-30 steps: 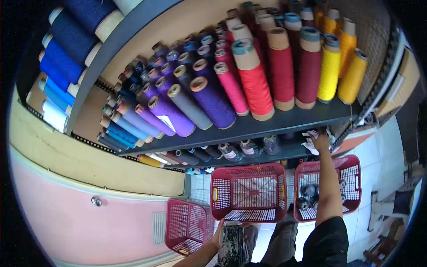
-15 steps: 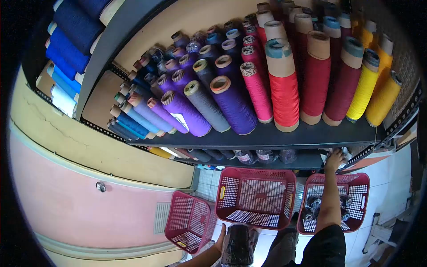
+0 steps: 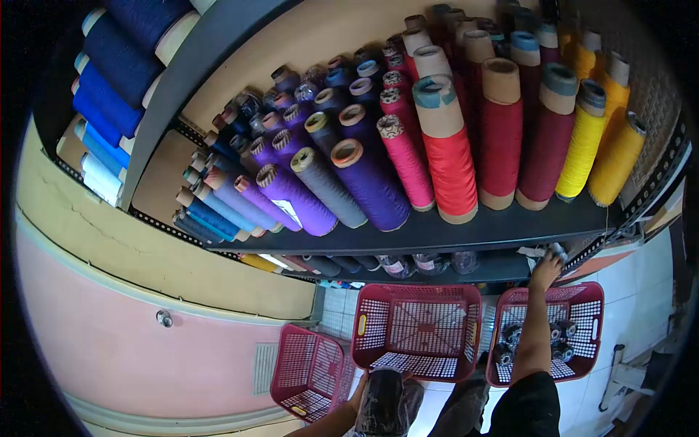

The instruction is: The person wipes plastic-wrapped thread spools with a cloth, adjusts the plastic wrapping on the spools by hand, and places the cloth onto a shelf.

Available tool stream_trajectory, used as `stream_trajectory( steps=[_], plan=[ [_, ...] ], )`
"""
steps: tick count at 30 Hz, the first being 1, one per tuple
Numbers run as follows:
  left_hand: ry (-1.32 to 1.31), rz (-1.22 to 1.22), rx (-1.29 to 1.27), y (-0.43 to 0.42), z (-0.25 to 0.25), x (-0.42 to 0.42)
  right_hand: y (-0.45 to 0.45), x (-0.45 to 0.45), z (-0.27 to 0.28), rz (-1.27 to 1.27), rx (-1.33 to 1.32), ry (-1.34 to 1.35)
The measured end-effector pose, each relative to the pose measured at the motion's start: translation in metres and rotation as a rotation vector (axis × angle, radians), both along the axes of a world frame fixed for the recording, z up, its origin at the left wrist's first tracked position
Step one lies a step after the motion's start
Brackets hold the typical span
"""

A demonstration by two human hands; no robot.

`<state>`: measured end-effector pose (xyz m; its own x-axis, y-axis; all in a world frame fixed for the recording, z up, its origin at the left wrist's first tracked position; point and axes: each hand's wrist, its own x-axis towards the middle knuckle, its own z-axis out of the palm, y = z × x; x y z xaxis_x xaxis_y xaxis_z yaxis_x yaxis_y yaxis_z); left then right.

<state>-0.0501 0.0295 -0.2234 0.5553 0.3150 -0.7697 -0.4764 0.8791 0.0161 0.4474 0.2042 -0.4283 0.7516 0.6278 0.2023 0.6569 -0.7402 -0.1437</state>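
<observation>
Near the bottom centre, my left hand (image 3: 360, 393) is closed around the side of a dark thread cone (image 3: 384, 404) wrapped in clear plastic. My right arm stretches forward over the right basket, and my right hand (image 3: 546, 271) is at the right end of the lower shelf. Its fingers touch crumpled whitish plastic (image 3: 535, 252) there; the fingertips are partly hidden, so their grip is unclear. Several dark wrapped cones (image 3: 431, 264) stand on that lower shelf, left of my right hand.
Thread cones in purple, red (image 3: 453, 171) and yellow crowd the upper shelf (image 3: 408, 237). Below stand a middle basket (image 3: 419, 291), a right basket (image 3: 593, 313) holding several dark cones, and a smaller left basket (image 3: 284, 364). A pink wall (image 3: 131, 313) lies left.
The view has shifted, moving the shelf and baskets within the frame. My right hand has gone from holding up crumpled plastic to reaching deeper at the shelf's right end. My left hand still holds the cone.
</observation>
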Motion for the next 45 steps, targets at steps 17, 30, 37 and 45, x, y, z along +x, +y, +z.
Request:
stream_trajectory(
  steps=[17, 30, 37, 45],
  plan=[
    [-0.279, -0.058, 0.176, 0.019, 0.010, 0.036, -0.102, -0.045, 0.200, -0.085, 1.201, 0.386],
    [-0.148, -0.226, 0.238, 0.019, 0.053, 0.059, -0.198, -0.163, 0.312, 0.039, 1.018, 0.944],
    [-0.107, -0.250, 0.499, 0.027, 0.099, 0.075, -0.234, -0.271, 0.373, 0.752, 0.552, 1.047],
    [0.134, -0.321, 0.767, 0.011, 0.170, 0.053, -0.193, -0.268, 0.421, 0.675, 0.821, 1.334]
  ],
)
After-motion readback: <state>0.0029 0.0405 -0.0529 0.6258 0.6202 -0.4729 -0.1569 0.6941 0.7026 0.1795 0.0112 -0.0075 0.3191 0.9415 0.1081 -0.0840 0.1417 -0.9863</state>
